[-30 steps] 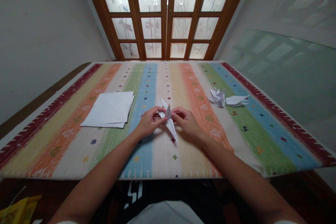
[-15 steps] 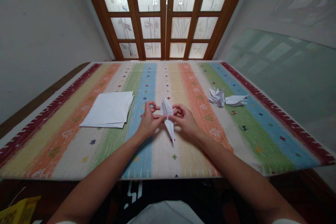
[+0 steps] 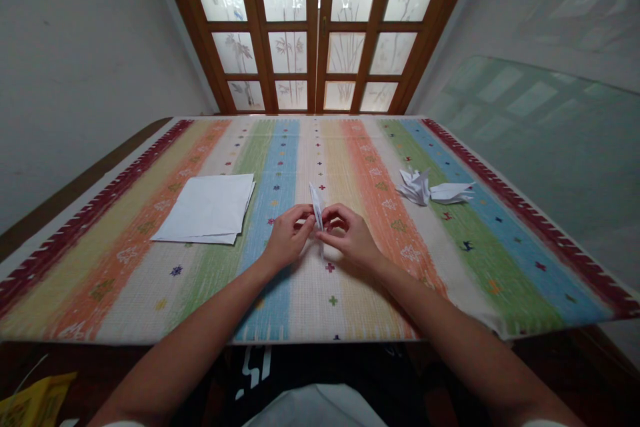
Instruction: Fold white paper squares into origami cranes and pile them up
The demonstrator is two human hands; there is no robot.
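A narrow piece of folded white paper (image 3: 316, 203) stands nearly edge-on between my two hands, at the middle of the table. My left hand (image 3: 291, 230) pinches it from the left with thumb and fingertips. From the right, my right hand (image 3: 347, 230) grips the same paper between thumb and curled fingers. Part of its lower end is hidden or blurred behind the fingers. To the left lies a stack of white paper sheets (image 3: 205, 208). Folded paper cranes (image 3: 415, 187) rest together on the right, one with its pointed end (image 3: 453, 192) toward the right.
A striped, patterned tablecloth (image 3: 345, 313) covers the table. Beyond its far edge stand wooden doors with glass panes (image 3: 315, 53). A greenish glass panel (image 3: 545, 140) leans at the right wall. Something yellow (image 3: 37, 400) is low at the left.
The folded paper has turned from showing its broad face to nearly edge-on. My left fingers have closed in from a raised position, and both hands have shifted their grip on it.
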